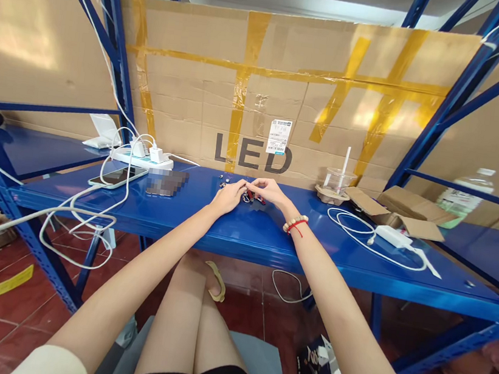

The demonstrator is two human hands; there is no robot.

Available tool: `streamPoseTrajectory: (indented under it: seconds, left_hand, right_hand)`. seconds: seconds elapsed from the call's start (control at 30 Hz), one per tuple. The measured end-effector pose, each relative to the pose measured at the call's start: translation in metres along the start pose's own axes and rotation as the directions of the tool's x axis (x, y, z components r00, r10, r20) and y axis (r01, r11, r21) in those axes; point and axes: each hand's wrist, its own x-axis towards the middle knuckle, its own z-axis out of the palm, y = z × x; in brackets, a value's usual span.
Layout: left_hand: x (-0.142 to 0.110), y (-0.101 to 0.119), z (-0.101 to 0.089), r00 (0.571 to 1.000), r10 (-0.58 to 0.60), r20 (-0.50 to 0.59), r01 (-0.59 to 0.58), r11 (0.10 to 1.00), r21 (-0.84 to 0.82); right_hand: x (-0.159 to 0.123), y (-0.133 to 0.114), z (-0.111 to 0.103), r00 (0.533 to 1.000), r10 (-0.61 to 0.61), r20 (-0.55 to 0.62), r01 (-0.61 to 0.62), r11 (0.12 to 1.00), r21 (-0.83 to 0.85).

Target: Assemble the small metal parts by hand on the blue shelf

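Both my arms reach out over a blue metal shelf (247, 236). My left hand (228, 196) and my right hand (270, 191) meet at the middle of the shelf, fingers curled around a small cluster of dark and red parts (252, 197). The parts are too small to name. A few more tiny pieces (225, 178) lie just behind the hands near the cardboard. My right wrist wears a bead bracelet with a red cord (295, 223).
A cardboard sheet marked LED (254, 154) backs the shelf. On the left lie a phone (117, 176), a power strip (143, 157) and loose white cables. On the right stand a plastic cup (338, 183), a white charger (392, 235), an open carton (393, 211) and a bottle (463, 200).
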Motion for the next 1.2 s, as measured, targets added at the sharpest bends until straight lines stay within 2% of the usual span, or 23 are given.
streamPoseTrajectory:
  seconds: [0.1,0.33,0.77,1.2]
  left_hand:
    - [-0.001,0.001,0.0,0.999,-0.036,-0.001,0.036,0.999,0.024]
    - [-0.001,0.002,-0.001,0.998,-0.063,-0.009,0.063,0.997,0.037]
    - [0.0,0.001,-0.001,0.999,-0.049,0.011,0.049,0.998,0.025]
    - [0.001,-0.003,0.002,1.0,0.005,0.018,-0.005,0.999,-0.038]
  right_hand:
    - [0.003,0.003,-0.001,0.996,-0.078,-0.03,0.078,0.997,0.0]
    - [0.006,0.006,-0.005,0.984,-0.157,-0.083,0.156,0.988,-0.018]
    - [0.007,0.008,-0.003,0.997,-0.07,-0.021,0.071,0.996,0.056]
    - [0.008,0.011,-0.004,0.995,-0.099,-0.019,0.1,0.994,0.033]
